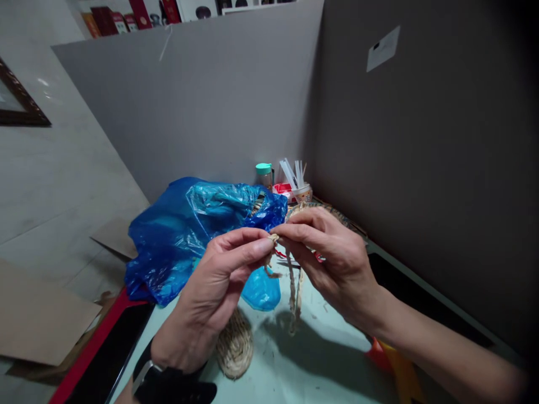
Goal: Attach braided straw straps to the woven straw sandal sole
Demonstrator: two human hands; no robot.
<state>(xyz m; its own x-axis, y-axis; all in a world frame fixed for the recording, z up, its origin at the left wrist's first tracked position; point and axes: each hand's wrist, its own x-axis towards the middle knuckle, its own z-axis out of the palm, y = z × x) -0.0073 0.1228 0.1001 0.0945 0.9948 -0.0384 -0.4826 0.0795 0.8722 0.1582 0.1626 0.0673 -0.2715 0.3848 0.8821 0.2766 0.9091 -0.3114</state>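
Note:
My left hand [214,275], a watch on its wrist, pinches a pale braided straw cord [273,238] between thumb and forefinger. Close beside it, the fingertips of my right hand [337,252] are pressed together on the same cord. A length of the cord [292,289] hangs in a loop below my right hand, and a short end dangles under the left. On the tabletop by my left wrist lies an oval coiled straw piece [236,350], partly covered by that hand. Behind the fingers, something red and thin on the table is mostly hidden.
A large blue plastic bag [164,235] sits at the back left, with a light-blue plastic piece [261,289] nearer. Beyond stand a green-lidded bottle [264,171] and a cup [302,194] of white sticks. Grey partitions [236,101] enclose the table. A yellow object [402,373] lies under my right forearm.

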